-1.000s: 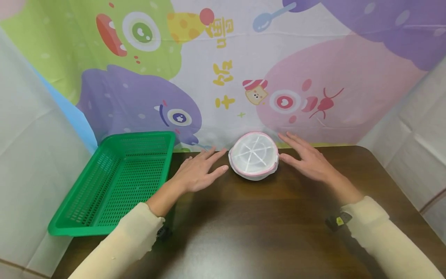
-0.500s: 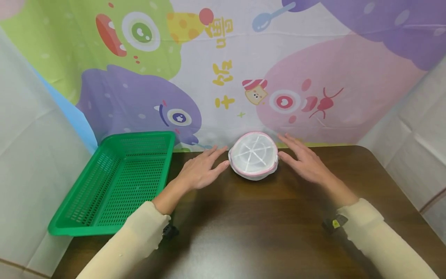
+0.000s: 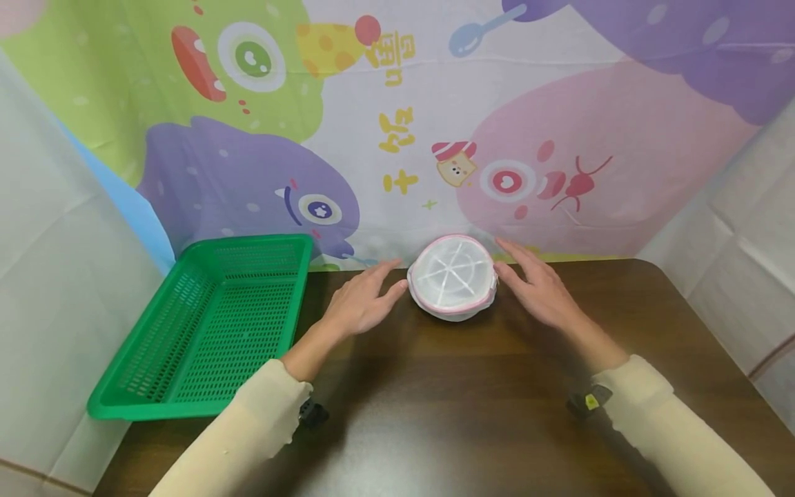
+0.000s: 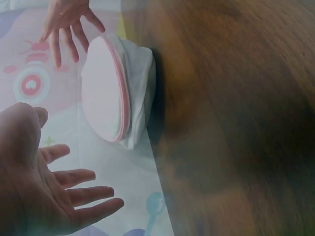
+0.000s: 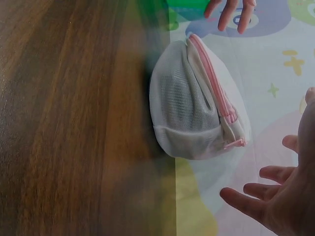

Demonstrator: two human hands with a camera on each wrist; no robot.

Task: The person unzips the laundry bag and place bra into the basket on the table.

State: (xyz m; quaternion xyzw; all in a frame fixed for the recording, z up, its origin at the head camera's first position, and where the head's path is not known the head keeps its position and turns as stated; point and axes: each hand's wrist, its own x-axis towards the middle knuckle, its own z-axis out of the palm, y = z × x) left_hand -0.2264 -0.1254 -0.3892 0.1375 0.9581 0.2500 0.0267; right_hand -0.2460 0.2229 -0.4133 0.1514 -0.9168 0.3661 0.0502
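A round white mesh laundry bag [image 3: 452, 276] with a pink zipper rim stands at the table's back edge; in the right wrist view the pink zipper [image 5: 216, 81] runs along its top, with the pull at one end. On its left side my left hand [image 3: 363, 298] is held with fingers spread, thumb tip right at the bag's edge. My right hand [image 3: 539, 286] mirrors it on the other side, its thumb close to the zipper end. Both palms face the bag, and neither hand grips it. The left wrist view shows a gap between my left fingers [image 4: 83, 196] and the bag.
A green perforated plastic basket [image 3: 242, 345] stands on the left of the brown wooden table [image 3: 459, 400]. Behind the table hangs a cartoon-printed cloth [image 3: 397, 221]. White cloth walls [image 3: 745, 207] close off both sides.
Both hands have edged inward toward the mesh bag, the left rightward and the right leftward. The bag and basket have stayed in place.
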